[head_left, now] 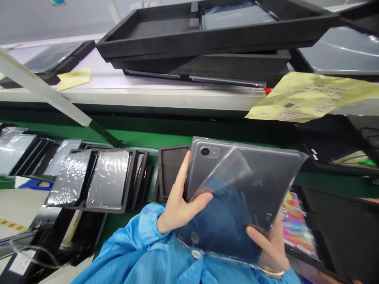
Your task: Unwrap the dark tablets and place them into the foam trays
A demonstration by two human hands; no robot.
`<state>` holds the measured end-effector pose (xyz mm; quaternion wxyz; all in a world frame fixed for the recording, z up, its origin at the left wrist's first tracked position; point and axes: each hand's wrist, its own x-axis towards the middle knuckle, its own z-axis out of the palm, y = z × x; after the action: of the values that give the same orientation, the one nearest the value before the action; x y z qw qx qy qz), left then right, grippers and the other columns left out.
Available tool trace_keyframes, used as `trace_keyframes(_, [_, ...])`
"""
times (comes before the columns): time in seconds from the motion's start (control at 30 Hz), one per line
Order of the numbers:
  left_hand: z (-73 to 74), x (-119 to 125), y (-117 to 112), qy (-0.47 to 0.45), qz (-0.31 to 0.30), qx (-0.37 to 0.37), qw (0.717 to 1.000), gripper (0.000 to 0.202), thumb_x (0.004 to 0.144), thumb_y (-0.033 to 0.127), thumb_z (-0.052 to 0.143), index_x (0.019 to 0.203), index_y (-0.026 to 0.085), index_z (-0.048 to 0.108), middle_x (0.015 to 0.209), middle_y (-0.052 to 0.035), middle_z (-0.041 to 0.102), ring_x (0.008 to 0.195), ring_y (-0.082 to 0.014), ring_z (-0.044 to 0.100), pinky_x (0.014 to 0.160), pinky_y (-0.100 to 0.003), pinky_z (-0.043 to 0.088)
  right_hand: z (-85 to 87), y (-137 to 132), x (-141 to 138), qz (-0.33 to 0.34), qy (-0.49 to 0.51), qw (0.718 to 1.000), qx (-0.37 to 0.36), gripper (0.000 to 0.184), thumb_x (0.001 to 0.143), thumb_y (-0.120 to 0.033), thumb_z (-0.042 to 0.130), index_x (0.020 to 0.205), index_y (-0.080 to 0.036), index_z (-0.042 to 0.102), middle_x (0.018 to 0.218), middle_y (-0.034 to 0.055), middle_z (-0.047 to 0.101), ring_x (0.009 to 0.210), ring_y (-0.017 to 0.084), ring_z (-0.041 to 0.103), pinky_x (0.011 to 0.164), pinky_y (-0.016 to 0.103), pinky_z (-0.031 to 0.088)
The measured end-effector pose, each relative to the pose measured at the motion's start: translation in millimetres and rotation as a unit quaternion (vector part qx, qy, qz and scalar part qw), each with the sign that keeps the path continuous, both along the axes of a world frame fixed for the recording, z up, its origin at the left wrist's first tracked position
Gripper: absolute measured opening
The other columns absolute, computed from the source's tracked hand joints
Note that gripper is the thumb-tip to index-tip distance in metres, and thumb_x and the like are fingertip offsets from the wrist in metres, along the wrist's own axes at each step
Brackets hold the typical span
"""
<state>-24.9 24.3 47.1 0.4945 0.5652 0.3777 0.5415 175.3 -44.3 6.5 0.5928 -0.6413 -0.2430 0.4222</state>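
A grey tablet (pixel 257 173) in a clear plastic bag (pixel 297 157) is held up before my chest, its back and camera facing me. My left hand (pixel 180 201) grips its left edge, thumb across the back over a folded flap of film (pixel 227 169). At the lower right edge my right hand (pixel 271 248) is closed round the tablet, thumb on the back and fingers behind. The tablet's screen side is hidden from me.
Black foam trays (pixel 127 185) with bagged tablets (pixel 108 179) stand at left. More trays (pixel 207 43) are stacked on the upper shelf (pixel 166 96). A yellow paper (pixel 310 96) hangs off its edge. At right, a tablet with a lit colourful screen (pixel 297 223) lies in a tray.
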Motion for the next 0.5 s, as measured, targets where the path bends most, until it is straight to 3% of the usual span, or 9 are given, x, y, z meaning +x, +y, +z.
trace_keyframes(0.07, [4.2, 0, -1, 0.025, 0.006, 0.012, 1.000, 0.091, 0.089, 0.037, 0.075, 0.162, 0.034, 0.021, 0.169, -0.0046, 0.029, 0.156, -0.0336, 0.023, 0.123, -0.049, 0.039, 1.2, 0, -1, -0.011, 0.012, 1.000, -0.012, 0.085, 0.053, -0.033, 0.088, 0.133, -0.048, 0.062, 0.138, -0.0051, 0.064, 0.091, 0.017, 0.070, 0.066, 0.021, 0.059])
trace_keyframes(0.2, [8.6, 2, -3, 0.035, 0.010, 0.034, 0.999, 0.089, 0.090, 0.037, 0.073, 0.162, 0.035, 0.021, 0.166, -0.0049, 0.034, 0.156, -0.0350, 0.022, 0.122, -0.052, 0.039, 4.0, -5, -2, -0.014, 0.009, 0.999, -0.031, 0.080, 0.053, -0.034, 0.088, 0.127, -0.050, 0.063, 0.124, -0.0076, 0.071, 0.064, 0.011, 0.066, 0.063, 0.022, 0.059])
trace_keyframes(0.3, [5.7, -1, -3, 0.034, 0.000, 0.031, 0.999, 0.090, 0.091, 0.039, 0.071, 0.163, 0.034, 0.018, 0.165, -0.0071, 0.036, 0.154, -0.0346, 0.027, 0.122, -0.053, 0.039, 3.7, -10, -2, -0.015, 0.020, 0.999, -0.037, 0.070, 0.053, -0.032, 0.088, 0.119, -0.045, 0.068, 0.097, -0.0068, 0.076, 0.058, 0.013, 0.065, 0.058, 0.023, 0.058])
trace_keyframes(0.37, [-0.6, -6, 1, 0.016, -0.039, 0.021, 0.999, 0.101, 0.086, 0.044, 0.077, 0.164, 0.033, 0.014, 0.165, -0.0100, 0.036, 0.151, -0.0353, 0.034, 0.121, -0.053, 0.039, 1.2, -8, -1, -0.018, 0.025, 0.999, -0.030, 0.060, 0.052, -0.031, 0.090, 0.109, -0.038, 0.071, 0.075, -0.0053, 0.074, 0.055, 0.016, 0.067, 0.053, 0.023, 0.057])
trace_keyframes(0.43, [-9.9, -13, 7, 0.001, -0.100, 0.001, 0.995, 0.118, 0.069, 0.051, 0.089, 0.162, 0.028, 0.022, 0.158, -0.0154, 0.045, 0.142, -0.0381, 0.048, 0.117, -0.053, 0.044, -2.7, 0, 4, 0.005, -0.002, 1.000, 0.000, 0.043, 0.049, -0.033, 0.093, 0.088, -0.029, 0.073, 0.061, -0.0027, 0.069, 0.053, 0.018, 0.067, 0.051, 0.025, 0.057])
trace_keyframes(0.5, [-20.5, -17, 13, -0.003, -0.132, -0.028, 0.991, 0.110, 0.057, 0.053, 0.095, 0.151, 0.021, 0.046, 0.138, -0.0184, 0.064, 0.120, -0.0376, 0.067, 0.105, -0.051, 0.054, -6.9, 13, 11, 0.032, -0.063, 0.997, 0.037, 0.036, 0.042, -0.037, 0.095, 0.065, -0.025, 0.071, 0.056, 0.0020, 0.068, 0.050, 0.021, 0.066, 0.050, 0.030, 0.058])
